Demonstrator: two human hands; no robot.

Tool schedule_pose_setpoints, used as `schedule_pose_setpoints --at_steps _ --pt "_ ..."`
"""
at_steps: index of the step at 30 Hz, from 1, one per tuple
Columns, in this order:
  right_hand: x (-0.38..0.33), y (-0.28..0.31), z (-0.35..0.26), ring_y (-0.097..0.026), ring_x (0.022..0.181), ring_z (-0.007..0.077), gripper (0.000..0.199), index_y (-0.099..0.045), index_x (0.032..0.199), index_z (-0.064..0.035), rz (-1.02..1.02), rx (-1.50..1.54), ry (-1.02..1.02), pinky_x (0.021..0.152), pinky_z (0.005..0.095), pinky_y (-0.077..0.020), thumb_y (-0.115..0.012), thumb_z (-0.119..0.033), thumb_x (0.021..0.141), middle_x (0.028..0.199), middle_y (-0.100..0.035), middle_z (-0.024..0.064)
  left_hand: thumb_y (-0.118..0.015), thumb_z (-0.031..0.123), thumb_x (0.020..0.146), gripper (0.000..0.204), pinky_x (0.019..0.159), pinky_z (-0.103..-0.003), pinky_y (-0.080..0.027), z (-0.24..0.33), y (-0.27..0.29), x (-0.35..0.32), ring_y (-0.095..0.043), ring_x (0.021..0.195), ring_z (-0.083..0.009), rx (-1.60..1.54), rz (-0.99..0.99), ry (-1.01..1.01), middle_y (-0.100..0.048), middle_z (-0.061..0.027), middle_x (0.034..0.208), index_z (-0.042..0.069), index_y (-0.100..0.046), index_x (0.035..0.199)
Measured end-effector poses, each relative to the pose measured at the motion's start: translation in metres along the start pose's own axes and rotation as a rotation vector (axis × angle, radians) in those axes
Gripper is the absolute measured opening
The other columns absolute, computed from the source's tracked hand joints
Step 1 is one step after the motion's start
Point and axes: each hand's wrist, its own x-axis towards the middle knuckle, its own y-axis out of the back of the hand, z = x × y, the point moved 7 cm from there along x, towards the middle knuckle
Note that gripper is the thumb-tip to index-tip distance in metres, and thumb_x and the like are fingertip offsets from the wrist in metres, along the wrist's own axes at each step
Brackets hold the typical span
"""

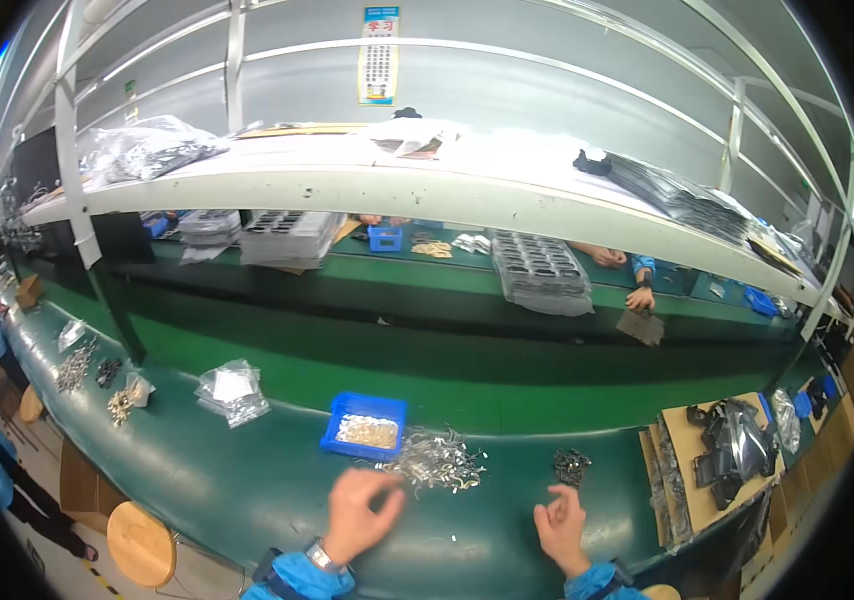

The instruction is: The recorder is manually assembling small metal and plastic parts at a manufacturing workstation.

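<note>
Resting near the bench's [247,480] front edge, the left hand [362,515] is seen with fingers pinched together, just beside a heap of small metal clips [435,462]; whether a clip is held cannot be told. The right hand [560,522] is held half open with nothing seen in it, just below a small dark pile [571,465]. A blue tray [365,425] of pale parts is placed behind the heap, likely so it is easy to reach. Clear bags [232,390] are laid further left.
</note>
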Motion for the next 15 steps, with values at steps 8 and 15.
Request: schedule_pose_setpoints --at_steps 8,15 --pt "-0.017 -0.002 0.009 -0.039 0.051 0.0009 0.028 -0.063 0.109 -0.001 0.002 0.115 -0.149 0.048 0.0202 -0.0308 -0.075 -0.004 0.083 0.056 -0.045 -0.0045 -0.08 0.011 0.058 0.115 0.114 -0.066 -0.026 -0.072 0.004 0.085 -0.022 0.149 -0.0459 0.453 -0.484 0.013 -0.026 -0.0184 0.162 0.024 -0.024 0.158" --pt "-0.016 -0.002 0.007 -0.039 0.049 0.0029 0.014 -0.07 0.095 -0.0024 0.011 0.073 -0.104 0.048 0.0226 -0.033 -0.076 -0.007 0.083 0.054 -0.045 -0.0042 -0.09 0.021 0.048 0.122 0.116 -0.062 -0.027 -0.107 -0.02 0.123 -0.037 0.142 -0.0421 0.68 -0.803 -0.002 -0.047 -0.0183 0.145 0.018 -0.03 0.154"
